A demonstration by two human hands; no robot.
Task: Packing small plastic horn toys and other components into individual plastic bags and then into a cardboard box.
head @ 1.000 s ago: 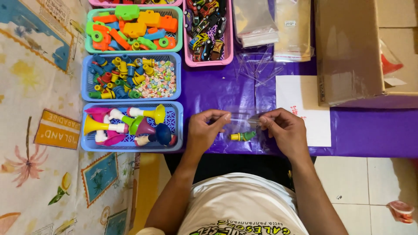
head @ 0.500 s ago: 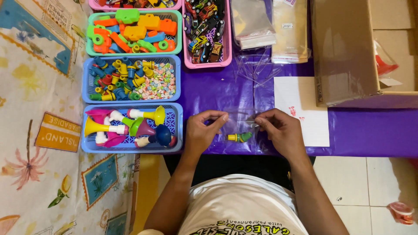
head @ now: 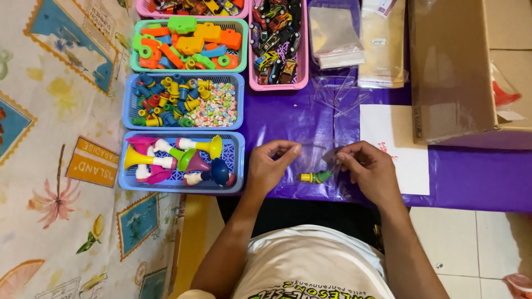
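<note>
Head view, looking straight down: the left hand (head: 270, 166) and the right hand (head: 370, 168) sit apart on the purple tabletop (head: 471, 177), each pinching an end of a clear bag (head: 318, 158). Fingers of both are closed on the thin plastic, the left at the bag's left edge, the right at its right edge. Inside, low down, lies a small toy (head: 316, 177), yellow at one end and green at the other, just between the two hands and close to the near edge of the tabletop.

Left of the left hand, almost touching the wrist, there's a blue basket (head: 237, 166) of toy horns in yellow, pink, green and dark blue. Behind it, a second blue basket (head: 239, 102) with little coloured pegs and a heap of pale sweets or beads; which one is hard to tell. Further back, a green basket (head: 244, 41) of chunky orange and green pieces, and beside that a pink basket (head: 303, 61) of toy cars. Another pink basket (head: 145, 8) is cut off by the top edge.

Behind the bag, loose clear bags (head: 338, 94) lie crumpled, and two stacks of packed bags (head: 335, 39) stand further back. A white sheet (head: 393, 144) lies by the right hand, partly under it. A cardboard box (head: 451, 72) fills the far right. A patterned cloth (head: 61, 155) covers the left side.
</note>
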